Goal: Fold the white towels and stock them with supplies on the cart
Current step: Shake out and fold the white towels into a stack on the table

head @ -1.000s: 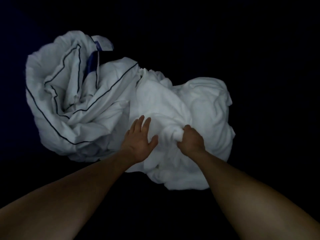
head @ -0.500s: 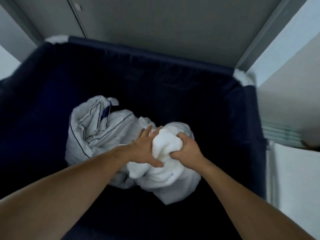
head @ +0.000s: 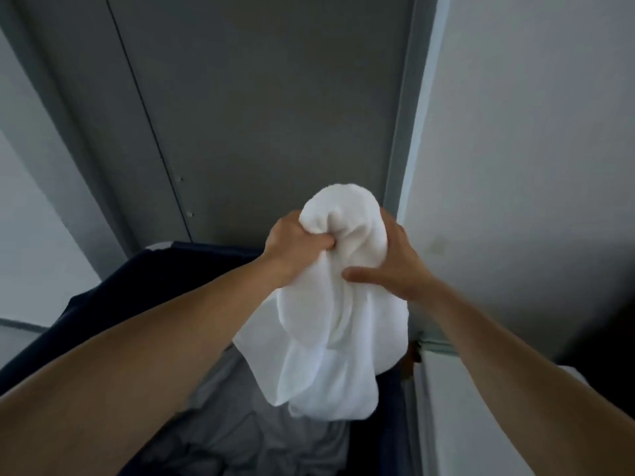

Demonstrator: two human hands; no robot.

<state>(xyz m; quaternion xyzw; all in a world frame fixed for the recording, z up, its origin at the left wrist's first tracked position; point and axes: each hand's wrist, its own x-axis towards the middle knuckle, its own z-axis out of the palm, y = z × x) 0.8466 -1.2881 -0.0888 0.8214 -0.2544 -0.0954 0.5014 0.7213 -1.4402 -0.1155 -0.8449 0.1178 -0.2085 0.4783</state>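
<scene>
While both arms reached up in the head view, the white towel (head: 330, 331) hung bunched between the two hands, above the dark blue bin (head: 144, 280) and not touching it. Left hand (head: 292, 245) gripped the upper bunch, fingers curled tight into the cloth. Right hand (head: 391, 266) held the other side, thumb pressed on the front, fingers wrapped behind the fabric and mostly hidden. Towel's loose end drooped over the bin opening. Crumpled linen (head: 240, 441) lay inside the bin, blurred. Grey door (head: 275, 115) stood behind, pale wall (head: 532, 166) to the right.
</scene>
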